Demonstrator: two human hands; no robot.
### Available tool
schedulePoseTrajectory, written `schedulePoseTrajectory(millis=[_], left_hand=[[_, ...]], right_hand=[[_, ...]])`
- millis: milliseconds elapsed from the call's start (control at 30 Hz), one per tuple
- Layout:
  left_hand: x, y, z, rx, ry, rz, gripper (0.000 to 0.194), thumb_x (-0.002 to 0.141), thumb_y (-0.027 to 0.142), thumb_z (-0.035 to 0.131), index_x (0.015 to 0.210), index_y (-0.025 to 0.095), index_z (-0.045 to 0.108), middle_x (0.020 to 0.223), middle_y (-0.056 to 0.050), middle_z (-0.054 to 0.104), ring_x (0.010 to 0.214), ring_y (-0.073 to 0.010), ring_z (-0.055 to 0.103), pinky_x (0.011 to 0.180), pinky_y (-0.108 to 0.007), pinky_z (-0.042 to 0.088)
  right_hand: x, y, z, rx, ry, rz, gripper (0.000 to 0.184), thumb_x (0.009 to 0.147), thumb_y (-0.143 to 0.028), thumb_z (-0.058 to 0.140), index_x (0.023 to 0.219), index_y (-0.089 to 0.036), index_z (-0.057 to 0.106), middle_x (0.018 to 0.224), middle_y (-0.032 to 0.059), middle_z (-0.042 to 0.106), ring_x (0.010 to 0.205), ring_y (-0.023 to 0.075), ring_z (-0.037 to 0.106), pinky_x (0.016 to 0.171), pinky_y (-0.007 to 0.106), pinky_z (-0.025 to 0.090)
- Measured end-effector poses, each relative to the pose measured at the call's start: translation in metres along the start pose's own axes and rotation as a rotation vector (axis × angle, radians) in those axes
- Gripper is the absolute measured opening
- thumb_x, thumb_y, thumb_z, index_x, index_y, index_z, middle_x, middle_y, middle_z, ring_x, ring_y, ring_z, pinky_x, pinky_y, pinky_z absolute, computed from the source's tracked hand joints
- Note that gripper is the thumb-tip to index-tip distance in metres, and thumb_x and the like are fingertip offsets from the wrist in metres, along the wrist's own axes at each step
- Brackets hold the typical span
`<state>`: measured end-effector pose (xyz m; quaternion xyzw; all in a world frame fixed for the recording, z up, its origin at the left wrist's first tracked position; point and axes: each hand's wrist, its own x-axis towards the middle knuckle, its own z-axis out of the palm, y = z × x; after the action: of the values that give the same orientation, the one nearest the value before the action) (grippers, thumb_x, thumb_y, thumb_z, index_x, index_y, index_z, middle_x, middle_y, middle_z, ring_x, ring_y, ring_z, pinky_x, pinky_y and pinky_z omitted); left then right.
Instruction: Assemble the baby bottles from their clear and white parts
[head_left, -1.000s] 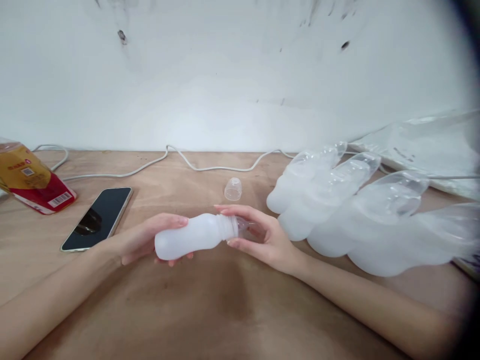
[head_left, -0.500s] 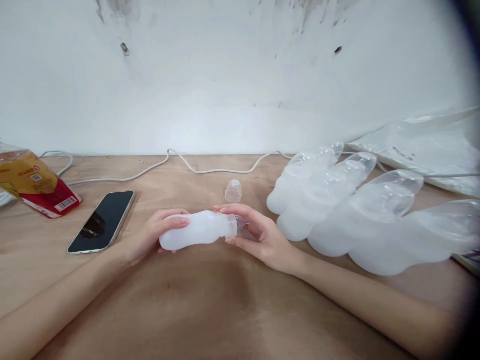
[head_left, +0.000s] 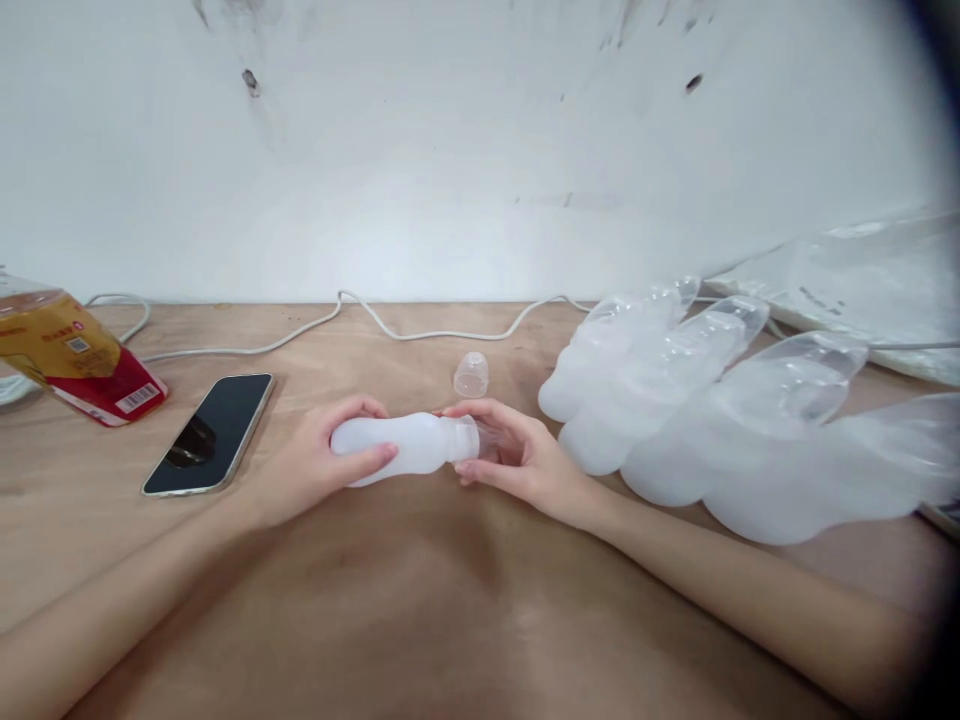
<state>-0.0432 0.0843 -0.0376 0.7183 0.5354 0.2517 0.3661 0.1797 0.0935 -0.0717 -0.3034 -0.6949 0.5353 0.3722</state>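
A white translucent plastic bottle (head_left: 405, 446) lies on its side above the wooden table (head_left: 420, 600), neck pointing right. My left hand (head_left: 319, 468) is wrapped round its base end, thumb in front. My right hand (head_left: 517, 455) is closed round the bottle's neck, fingers pinched on a small clear piece at the mouth. A small clear cap (head_left: 471, 374) stands loose on the table just behind the bottle.
A row of clear bags holding more white bottles (head_left: 675, 400) lies to the right. A dark phone (head_left: 210, 432) lies at the left, a red and yellow packet (head_left: 71, 355) beyond it. A white cable (head_left: 375, 325) runs along the wall.
The bottle has moved a little away from me and levelled out. My left hand has shifted its grip, with the thumb now across the front of the base.
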Motion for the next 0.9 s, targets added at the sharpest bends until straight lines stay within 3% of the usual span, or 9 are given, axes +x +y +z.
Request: schedulePoseTrajectory(millis=[67,167,267,400,600,700,800,900], left_hand=[[-0.001,0.0,-0.001,0.188,0.043,0.125,0.031,0.069,0.043,0.058,0.091,0.022,0.054,0.085,0.001,0.058,0.074,-0.0177,0.053,0.062,-0.023,0.038],[-0.001,0.002,-0.004,0.227,0.06,0.148,0.031,0.069,0.043,0.057,0.092,0.023,0.055,0.086,0.001,0.06,0.075,-0.0184,0.054,0.063,-0.023,0.039],[0.002,0.005,-0.004,0.027,-0.01,-0.002,0.029,0.073,0.046,0.053,0.089,0.023,0.057,0.084,0.001,0.058,0.073,-0.0171,0.053,0.057,-0.022,0.039],[0.002,0.009,-0.004,-0.258,-0.141,-0.241,0.031,0.074,0.047,0.051,0.078,0.017,0.057,0.061,0.002,0.048,0.05,-0.0108,0.044,0.039,-0.018,0.027],[0.003,0.006,0.001,-0.426,-0.186,-0.299,0.036,0.077,0.047,0.045,0.076,0.012,0.055,0.05,0.002,0.045,0.041,-0.0083,0.038,0.035,-0.017,0.022],[0.003,0.002,0.003,-0.295,-0.089,-0.18,0.035,0.075,0.048,0.048,0.078,0.014,0.055,0.059,0.001,0.05,0.048,-0.01,0.044,0.039,-0.018,0.029],[0.0,0.0,0.002,0.014,0.072,0.076,0.029,0.076,0.044,0.05,0.084,0.017,0.055,0.074,0.0,0.056,0.063,-0.0137,0.052,0.054,-0.022,0.039],[-0.005,-0.005,0.0,0.28,0.135,0.299,0.023,0.077,0.037,0.05,0.089,0.017,0.053,0.077,0.0,0.06,0.064,-0.0135,0.054,0.057,-0.022,0.041]], right_hand=[[0.002,0.001,0.0,0.041,-0.005,0.042,0.037,0.073,-0.022,0.062,0.107,-0.025,0.049,0.107,0.0031,0.056,0.078,0.0128,0.058,0.06,0.025,0.051],[0.001,0.002,0.0,0.009,0.027,-0.03,0.034,0.073,-0.02,0.062,0.105,-0.026,0.051,0.116,0.0031,0.052,0.089,0.0148,0.057,0.069,0.028,0.051],[-0.001,0.001,0.001,-0.099,0.057,-0.156,0.03,0.074,-0.015,0.06,0.101,-0.026,0.054,0.122,0.0024,0.048,0.108,0.0178,0.048,0.082,0.032,0.047],[-0.004,-0.002,0.002,-0.257,0.006,-0.228,0.028,0.077,-0.008,0.052,0.097,-0.026,0.056,0.121,0.0019,0.049,0.11,0.0165,0.047,0.082,0.031,0.047],[-0.004,0.001,0.001,-0.212,-0.002,-0.178,0.038,0.076,-0.015,0.056,0.112,-0.025,0.048,0.124,0.0055,0.046,0.11,0.0189,0.047,0.076,0.03,0.05],[-0.003,0.003,0.0,-0.158,-0.013,-0.145,0.038,0.075,-0.015,0.057,0.111,-0.025,0.048,0.123,0.0052,0.047,0.106,0.018,0.05,0.074,0.028,0.05],[-0.002,0.003,0.0,-0.113,-0.02,-0.123,0.036,0.075,-0.015,0.058,0.108,-0.024,0.05,0.122,0.005,0.047,0.104,0.0173,0.05,0.073,0.027,0.05],[0.0,0.002,0.0,-0.069,-0.018,-0.115,0.034,0.074,-0.016,0.06,0.106,-0.023,0.051,0.12,0.0052,0.048,0.101,0.0169,0.051,0.072,0.026,0.05]])
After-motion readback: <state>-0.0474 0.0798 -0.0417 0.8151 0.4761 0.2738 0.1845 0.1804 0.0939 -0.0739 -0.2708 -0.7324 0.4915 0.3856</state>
